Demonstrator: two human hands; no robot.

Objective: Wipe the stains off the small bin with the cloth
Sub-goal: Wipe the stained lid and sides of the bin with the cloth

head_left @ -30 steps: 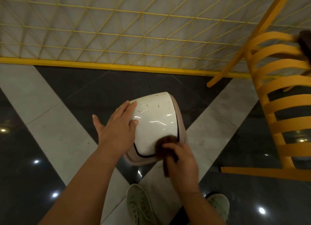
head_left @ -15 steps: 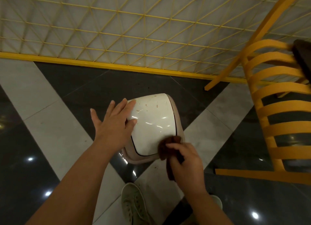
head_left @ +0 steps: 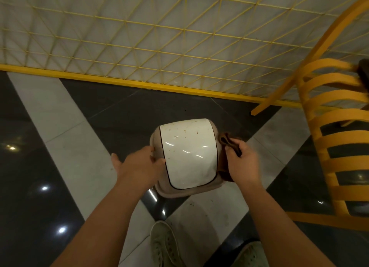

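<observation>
Small bin (head_left: 187, 153): glossy white plastic lid, matt beige body. Cloth (head_left: 229, 143): brown fabric. Floor (head_left: 60, 139): polished.

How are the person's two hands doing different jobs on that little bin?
The left hand is bare and touches the small bin on its left side; the right hand grips a brown cloth at the bin's right side. Left fingers lie fairly straight; right fingers curl. Both flank the bin.

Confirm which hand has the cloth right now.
The right hand grips the brown cloth against the small bin's right side. The left hand holds nothing and just touches the bin's left edge.
</observation>
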